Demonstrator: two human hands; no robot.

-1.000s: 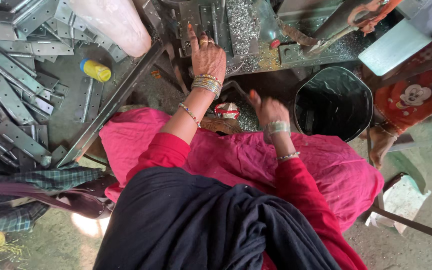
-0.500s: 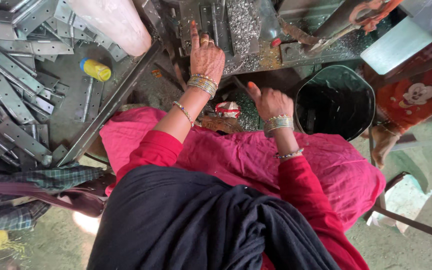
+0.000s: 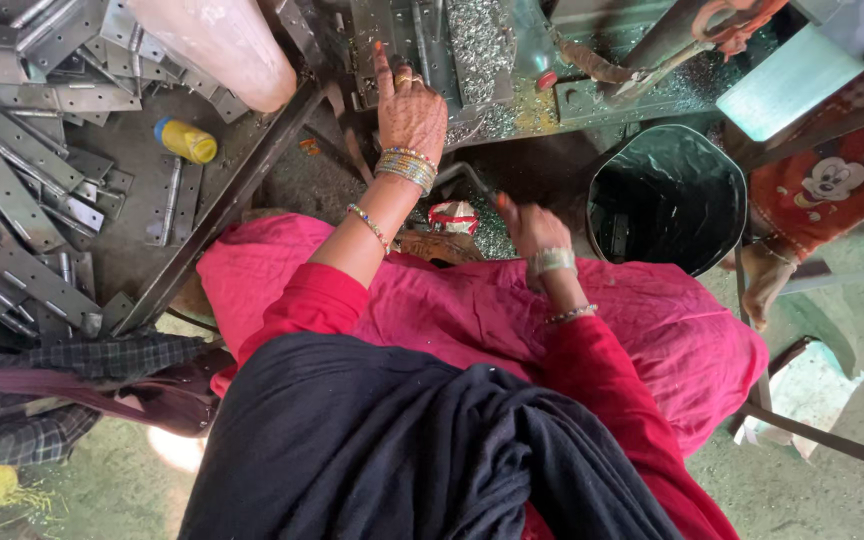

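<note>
Nearest the camera, a dark shawl (image 3: 402, 450) and pink lap cloth (image 3: 652, 330) hide the person's legs; just beyond the cloth's edge the right hand (image 3: 530, 225) is clenched round a thin dark handle (image 3: 472, 178), whose far end is hard to make out. Farther off, the left hand (image 3: 407, 110) rests released, forefinger out, on the bench (image 3: 592, 95) strewn with metal shavings (image 3: 477, 40), well left of the black bucket (image 3: 667, 195).

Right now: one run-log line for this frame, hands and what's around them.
left hand: flat on metal bench, fingers spread | right hand: low, gripping dark handle | beside: black bucket | far left: metal brackets
</note>
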